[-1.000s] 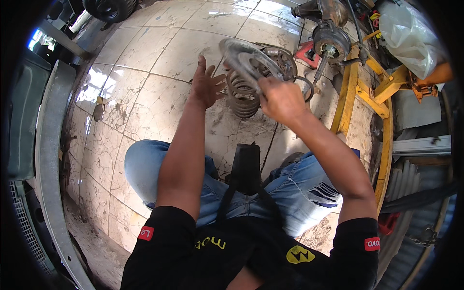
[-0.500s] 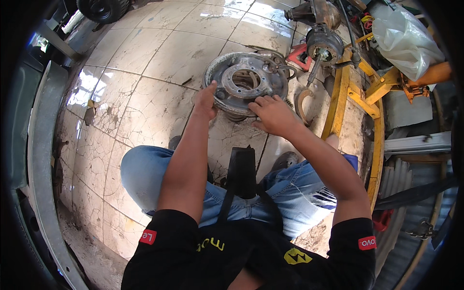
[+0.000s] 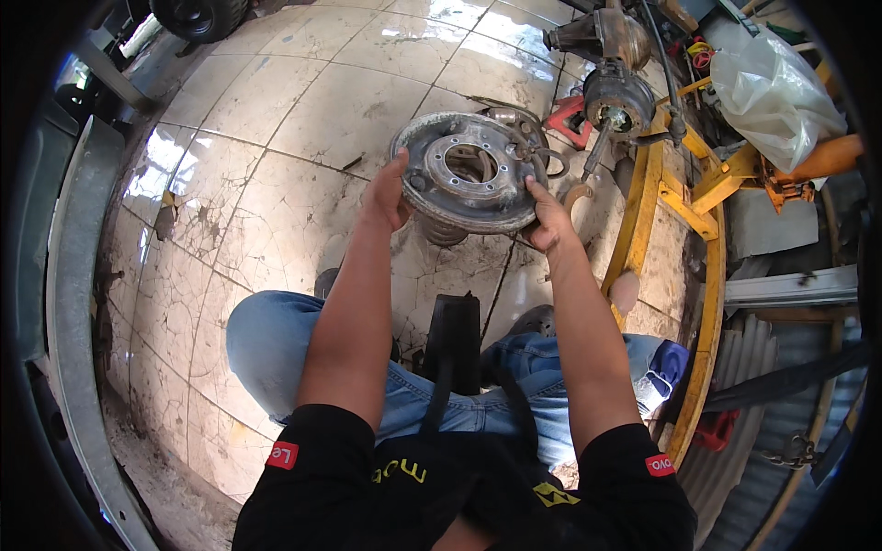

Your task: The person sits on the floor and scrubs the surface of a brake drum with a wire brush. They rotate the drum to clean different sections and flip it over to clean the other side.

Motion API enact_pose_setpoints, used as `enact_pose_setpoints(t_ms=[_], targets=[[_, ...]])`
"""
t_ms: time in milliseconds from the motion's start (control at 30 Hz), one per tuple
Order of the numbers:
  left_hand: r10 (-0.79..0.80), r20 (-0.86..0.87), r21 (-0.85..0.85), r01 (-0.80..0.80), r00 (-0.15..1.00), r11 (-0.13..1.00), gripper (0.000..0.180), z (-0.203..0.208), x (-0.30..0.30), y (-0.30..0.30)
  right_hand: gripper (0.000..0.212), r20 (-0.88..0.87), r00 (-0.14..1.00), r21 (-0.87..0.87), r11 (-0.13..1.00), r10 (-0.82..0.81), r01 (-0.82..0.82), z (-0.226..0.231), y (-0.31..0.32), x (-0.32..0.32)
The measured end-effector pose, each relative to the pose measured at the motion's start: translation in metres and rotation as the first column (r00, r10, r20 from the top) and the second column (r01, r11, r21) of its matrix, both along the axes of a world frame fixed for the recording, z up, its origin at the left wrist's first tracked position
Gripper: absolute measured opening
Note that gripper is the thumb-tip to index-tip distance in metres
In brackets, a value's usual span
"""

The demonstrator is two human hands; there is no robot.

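Between my hands is a round, grimy metal brake backing plate (image 3: 427,197) with a big centre hole and a ring of bolt holes. My left hand (image 3: 387,195) grips its left rim, thumb on top. On the lower right rim my right hand (image 3: 548,217) has its thumb over the face, with the other fingers hidden underneath. The plate is slightly tilted. A rusty coil spring (image 3: 443,230) shows below its near edge and through the hole. Just right of my right hand a curved brake shoe (image 3: 576,195) lies on the tiles.
A yellow steel frame (image 3: 634,220) runs along my right. Beyond it stand a greasy axle with a hub (image 3: 617,99) and a red stand (image 3: 571,120). Clear plastic sheeting (image 3: 772,96) hangs at the far right. A grey metal beam (image 3: 78,275) borders the left, and a tyre (image 3: 197,16) is at the back.
My right hand has shifted from the plate's near edge to its right rim and taken hold there. The plate has moved slightly toward me and tilted.
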State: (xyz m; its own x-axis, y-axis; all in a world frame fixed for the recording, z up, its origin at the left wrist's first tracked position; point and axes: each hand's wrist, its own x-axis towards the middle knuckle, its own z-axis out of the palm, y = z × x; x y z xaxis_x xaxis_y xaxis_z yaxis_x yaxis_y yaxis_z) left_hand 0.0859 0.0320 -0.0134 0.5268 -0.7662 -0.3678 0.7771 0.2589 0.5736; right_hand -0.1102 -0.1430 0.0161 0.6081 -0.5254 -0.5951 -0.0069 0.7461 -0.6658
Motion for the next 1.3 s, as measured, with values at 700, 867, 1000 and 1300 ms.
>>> enact_pose_setpoints(t_ms=[700,867,1000,1300], targets=[[-0.043,0.935,0.06,-0.038,0.352,0.997,0.038,-0.163,-0.042,0.011,0.039,0.2,0.954,-0.082,0.966,-0.223,0.244,-0.012,0.09,-0.011],[-0.163,0.84,-0.009,-0.313,-0.518,0.95,0.024,-0.172,-0.037,0.006,0.041,0.053,0.989,-0.138,0.98,-0.135,0.141,0.006,0.068,-0.02],[-0.256,0.902,0.293,-0.058,0.347,0.954,0.031,-0.179,-0.04,0.003,0.036,0.121,0.98,-0.141,0.975,-0.155,0.172,-0.006,0.083,-0.019],[-0.335,0.714,0.273,0.195,0.615,0.942,0.043,-0.091,-0.044,0.032,0.035,0.12,0.96,-0.027,0.966,-0.252,0.257,-0.007,0.104,-0.016]])
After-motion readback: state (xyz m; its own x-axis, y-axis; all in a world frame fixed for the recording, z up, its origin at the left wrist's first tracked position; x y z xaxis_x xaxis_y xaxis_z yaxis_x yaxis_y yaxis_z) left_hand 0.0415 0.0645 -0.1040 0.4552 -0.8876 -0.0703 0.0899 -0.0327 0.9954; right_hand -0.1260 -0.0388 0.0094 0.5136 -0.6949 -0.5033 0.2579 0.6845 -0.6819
